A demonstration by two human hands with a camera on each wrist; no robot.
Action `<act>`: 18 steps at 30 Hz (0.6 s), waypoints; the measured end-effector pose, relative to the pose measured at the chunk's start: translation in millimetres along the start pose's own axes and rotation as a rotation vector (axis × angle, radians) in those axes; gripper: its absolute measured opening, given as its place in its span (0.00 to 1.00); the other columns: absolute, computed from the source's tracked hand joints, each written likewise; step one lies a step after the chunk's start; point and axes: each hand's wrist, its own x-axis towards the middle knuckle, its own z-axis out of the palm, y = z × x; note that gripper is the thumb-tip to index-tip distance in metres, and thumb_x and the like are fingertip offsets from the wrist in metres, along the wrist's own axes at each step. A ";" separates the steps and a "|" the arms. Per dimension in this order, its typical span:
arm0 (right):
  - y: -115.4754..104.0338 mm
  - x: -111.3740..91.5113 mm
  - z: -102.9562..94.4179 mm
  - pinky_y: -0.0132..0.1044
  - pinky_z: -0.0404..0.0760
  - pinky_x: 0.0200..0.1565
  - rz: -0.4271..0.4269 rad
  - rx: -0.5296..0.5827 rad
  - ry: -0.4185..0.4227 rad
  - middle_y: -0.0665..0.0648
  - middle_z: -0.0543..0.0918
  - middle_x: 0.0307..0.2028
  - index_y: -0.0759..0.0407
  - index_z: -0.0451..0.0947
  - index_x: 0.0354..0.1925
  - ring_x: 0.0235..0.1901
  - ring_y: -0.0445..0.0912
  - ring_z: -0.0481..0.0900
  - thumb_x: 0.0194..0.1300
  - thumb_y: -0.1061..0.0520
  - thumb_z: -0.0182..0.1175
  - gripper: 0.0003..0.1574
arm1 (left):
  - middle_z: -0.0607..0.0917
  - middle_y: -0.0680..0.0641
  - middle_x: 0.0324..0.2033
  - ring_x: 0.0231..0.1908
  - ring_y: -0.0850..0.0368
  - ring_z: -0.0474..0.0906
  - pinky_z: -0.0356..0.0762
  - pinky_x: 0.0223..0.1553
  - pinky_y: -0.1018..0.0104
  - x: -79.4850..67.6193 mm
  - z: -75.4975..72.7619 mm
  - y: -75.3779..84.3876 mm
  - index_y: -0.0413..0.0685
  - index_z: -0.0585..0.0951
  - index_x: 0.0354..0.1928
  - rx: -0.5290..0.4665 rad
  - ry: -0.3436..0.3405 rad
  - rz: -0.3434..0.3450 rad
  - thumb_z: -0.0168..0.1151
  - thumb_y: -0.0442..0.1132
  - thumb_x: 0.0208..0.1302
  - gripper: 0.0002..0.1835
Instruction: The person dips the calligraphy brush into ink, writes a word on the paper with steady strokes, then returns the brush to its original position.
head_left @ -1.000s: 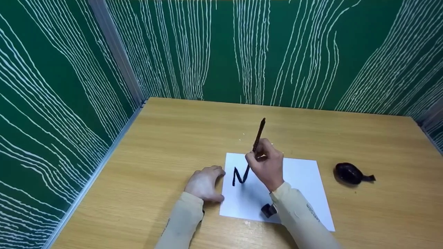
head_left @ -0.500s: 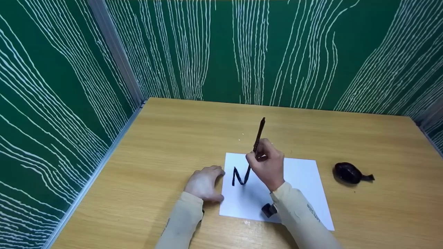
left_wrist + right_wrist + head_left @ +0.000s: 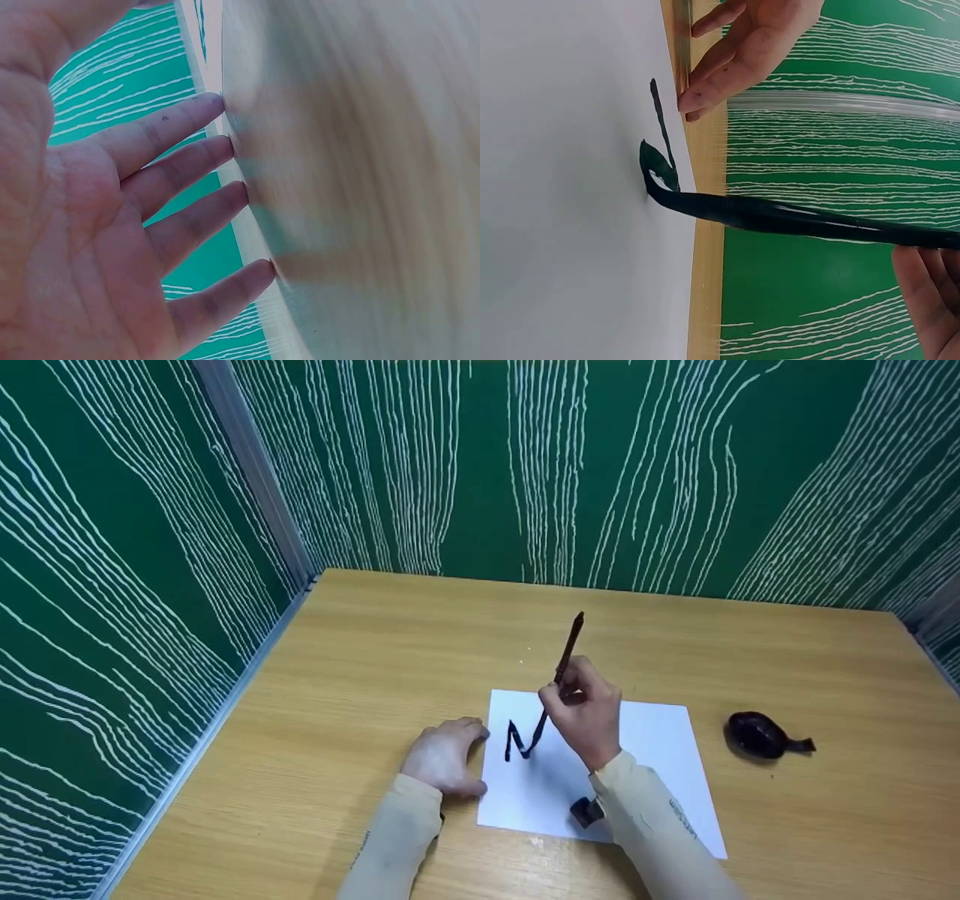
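My right hand [image 3: 583, 712] pinches a dark paintbrush [image 3: 571, 643] whose handle leans up and to the right. Its wet bristles are bent against the white paper [image 3: 664, 750], clearly so in the right wrist view, where the brush [image 3: 795, 217] crosses the middle. Black strokes [image 3: 516, 741] on the sheet's left part form an N-like zigzag, ending under the bristles. Beside the paper's left edge rests my left hand [image 3: 442, 757], its thumb and index finger at that edge. The left wrist view shows its fingers [image 3: 187, 161] spread and nearly straight, fingertips on the table.
A small dark dish [image 3: 757, 735] with a short handle sits on the wooden table [image 3: 390, 645], right of the paper. A dark wrist device [image 3: 585, 812] pokes out by the right sleeve, over the sheet. Green walls [image 3: 480, 472] with white lines enclose the table.
My right hand has shifted slightly up and to the right, and the brush leans a little further right. The left hand stays at the paper's edge.
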 end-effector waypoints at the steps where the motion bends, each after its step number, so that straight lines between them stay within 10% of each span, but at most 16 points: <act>1: 0.3 0.2 0.0 0.17 0.82 0.31 0.003 -0.002 0.000 0.56 0.85 0.23 0.64 0.79 0.37 0.24 0.41 0.83 0.56 0.73 0.61 0.10 | 0.78 0.45 0.73 0.75 0.45 0.72 0.70 0.76 0.42 -0.1 -0.1 -0.2 0.50 0.79 0.70 -0.002 -0.001 0.002 0.78 0.47 0.46 0.43; 18: 5.1 1.5 0.7 0.17 0.83 0.35 -0.013 0.010 0.015 0.57 0.87 0.27 0.66 0.79 0.40 0.28 0.48 0.88 0.59 0.75 0.60 0.11 | 0.79 0.44 0.72 0.73 0.44 0.74 0.72 0.74 0.42 -0.4 -0.2 -0.3 0.47 0.80 0.68 -0.005 0.004 0.026 0.77 0.44 0.46 0.41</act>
